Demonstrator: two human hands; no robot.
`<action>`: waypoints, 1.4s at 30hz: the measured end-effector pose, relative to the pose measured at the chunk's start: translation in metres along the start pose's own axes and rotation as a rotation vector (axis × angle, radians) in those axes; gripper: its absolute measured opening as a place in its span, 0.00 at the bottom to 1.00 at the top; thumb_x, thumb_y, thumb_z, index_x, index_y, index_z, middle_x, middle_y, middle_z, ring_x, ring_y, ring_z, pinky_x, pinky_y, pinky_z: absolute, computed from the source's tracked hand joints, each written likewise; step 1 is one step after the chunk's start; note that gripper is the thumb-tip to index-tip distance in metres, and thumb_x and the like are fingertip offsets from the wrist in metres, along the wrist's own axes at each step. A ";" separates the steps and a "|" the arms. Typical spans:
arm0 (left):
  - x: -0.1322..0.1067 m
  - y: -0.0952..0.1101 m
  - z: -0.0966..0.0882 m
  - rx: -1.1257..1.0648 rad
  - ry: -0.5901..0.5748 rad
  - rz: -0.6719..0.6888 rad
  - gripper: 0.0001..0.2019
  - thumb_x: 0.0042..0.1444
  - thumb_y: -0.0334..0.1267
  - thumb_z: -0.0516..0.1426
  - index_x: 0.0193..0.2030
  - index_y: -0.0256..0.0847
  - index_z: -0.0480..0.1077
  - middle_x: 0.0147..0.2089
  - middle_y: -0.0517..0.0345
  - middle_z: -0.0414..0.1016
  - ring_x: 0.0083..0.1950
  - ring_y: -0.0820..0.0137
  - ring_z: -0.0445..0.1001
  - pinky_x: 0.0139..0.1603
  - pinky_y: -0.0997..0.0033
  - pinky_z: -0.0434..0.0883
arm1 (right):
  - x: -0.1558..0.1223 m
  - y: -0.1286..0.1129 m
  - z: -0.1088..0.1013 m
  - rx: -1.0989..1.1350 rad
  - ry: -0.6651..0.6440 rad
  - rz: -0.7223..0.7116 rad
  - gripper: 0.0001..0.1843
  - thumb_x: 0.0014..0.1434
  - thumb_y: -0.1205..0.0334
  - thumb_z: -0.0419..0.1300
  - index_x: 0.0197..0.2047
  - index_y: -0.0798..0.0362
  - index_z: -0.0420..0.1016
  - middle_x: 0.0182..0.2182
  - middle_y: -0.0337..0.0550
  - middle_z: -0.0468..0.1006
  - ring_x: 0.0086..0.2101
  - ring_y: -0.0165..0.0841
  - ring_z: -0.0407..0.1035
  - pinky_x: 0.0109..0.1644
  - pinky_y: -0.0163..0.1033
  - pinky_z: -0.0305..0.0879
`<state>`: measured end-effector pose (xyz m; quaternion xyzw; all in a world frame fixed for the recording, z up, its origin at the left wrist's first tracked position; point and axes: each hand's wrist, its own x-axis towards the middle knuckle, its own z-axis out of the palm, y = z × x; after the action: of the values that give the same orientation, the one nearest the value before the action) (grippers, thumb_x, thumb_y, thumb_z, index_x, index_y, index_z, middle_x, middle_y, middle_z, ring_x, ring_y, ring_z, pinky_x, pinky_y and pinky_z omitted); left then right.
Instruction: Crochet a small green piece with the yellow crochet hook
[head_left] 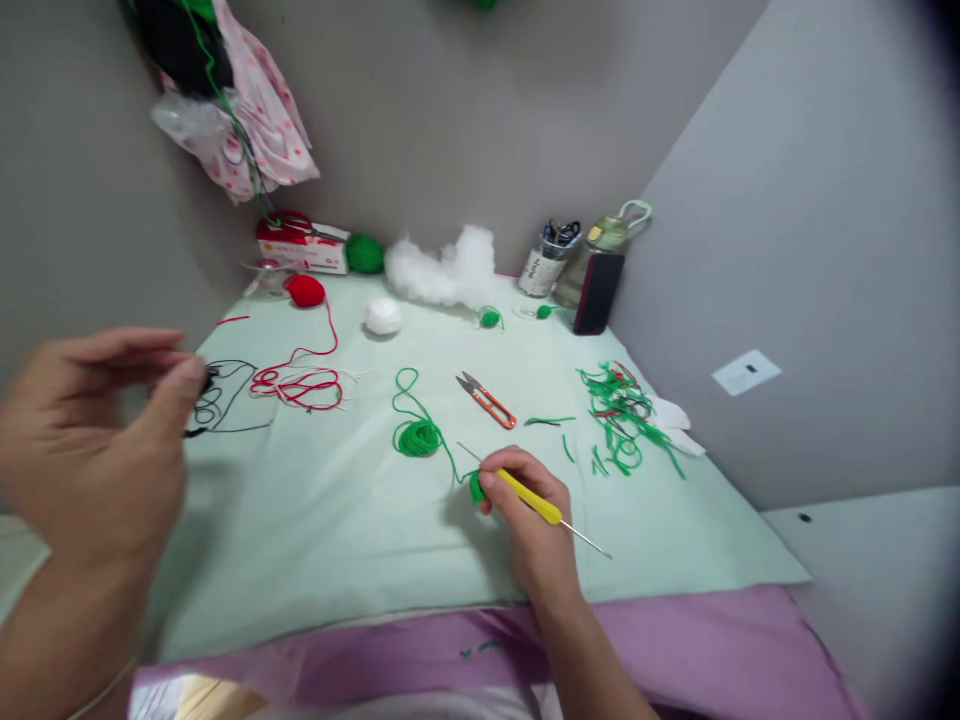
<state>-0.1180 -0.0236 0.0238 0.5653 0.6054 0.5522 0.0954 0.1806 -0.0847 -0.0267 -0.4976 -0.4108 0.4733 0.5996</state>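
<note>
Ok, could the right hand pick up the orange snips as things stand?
Probably not easily: the snips lie close by, uncovered, but the right hand holds the yellow-handled hook and a small green piece.

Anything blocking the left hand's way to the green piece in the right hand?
Nothing visible. The straight way from the left hand to the green piece crosses pale cloth; the coil of green yarn lies beside that path, on the far side.

A thin, pale band circles the left forearm at eight o'clock. The left hand, slightly blurred, and right hand have bare fingers; the right forearm, toward five o'clock, is bare too.
</note>
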 end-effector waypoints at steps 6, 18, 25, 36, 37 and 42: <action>-0.027 0.087 0.077 -0.381 -0.731 0.234 0.24 0.64 0.40 0.65 0.66 0.53 0.72 0.74 0.53 0.69 0.73 0.53 0.69 0.72 0.47 0.70 | -0.001 0.001 0.003 0.020 0.000 0.070 0.08 0.55 0.57 0.75 0.35 0.50 0.83 0.26 0.35 0.78 0.26 0.27 0.70 0.33 0.33 0.68; -0.061 0.092 0.105 -1.183 -0.564 -0.710 0.22 0.70 0.62 0.55 0.44 0.47 0.78 0.65 0.50 0.79 0.75 0.50 0.69 0.68 0.42 0.73 | -0.017 -0.023 0.009 -0.075 -0.075 -0.220 0.01 0.61 0.65 0.70 0.36 0.49 0.83 0.31 0.38 0.78 0.30 0.28 0.72 0.33 0.33 0.68; -0.061 0.067 0.106 -0.462 -0.550 0.190 0.18 0.70 0.49 0.59 0.29 0.49 0.81 0.59 0.55 0.84 0.79 0.50 0.61 0.82 0.41 0.33 | -0.012 -0.025 0.000 -0.160 0.105 -0.357 0.05 0.64 0.68 0.68 0.37 0.48 0.81 0.32 0.37 0.77 0.30 0.28 0.71 0.31 0.33 0.67; -0.090 0.086 0.108 -0.792 -0.759 -0.573 0.31 0.54 0.41 0.71 0.65 0.47 0.71 0.38 0.63 0.72 0.34 0.70 0.72 0.37 0.68 0.76 | -0.011 -0.009 -0.006 -0.706 0.095 -0.874 0.22 0.65 0.78 0.61 0.55 0.44 0.77 0.40 0.45 0.82 0.39 0.35 0.79 0.41 0.41 0.79; -0.089 0.087 0.109 -0.819 -0.748 -0.601 0.32 0.53 0.40 0.71 0.65 0.46 0.71 0.38 0.63 0.73 0.35 0.70 0.73 0.38 0.67 0.76 | -0.011 -0.008 -0.006 -0.726 0.099 -0.892 0.22 0.65 0.78 0.61 0.56 0.44 0.76 0.40 0.45 0.82 0.38 0.35 0.79 0.40 0.41 0.79; -0.085 0.086 0.110 -0.879 -0.772 -0.652 0.28 0.54 0.38 0.69 0.61 0.43 0.71 0.37 0.64 0.74 0.35 0.69 0.76 0.40 0.66 0.77 | -0.011 -0.007 -0.004 -0.723 0.103 -0.925 0.24 0.64 0.79 0.62 0.56 0.44 0.76 0.40 0.45 0.81 0.38 0.34 0.79 0.38 0.39 0.79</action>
<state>0.0426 -0.0502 0.0065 0.4190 0.3861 0.4484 0.6887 0.1828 -0.0969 -0.0209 -0.4620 -0.6908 -0.0323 0.5552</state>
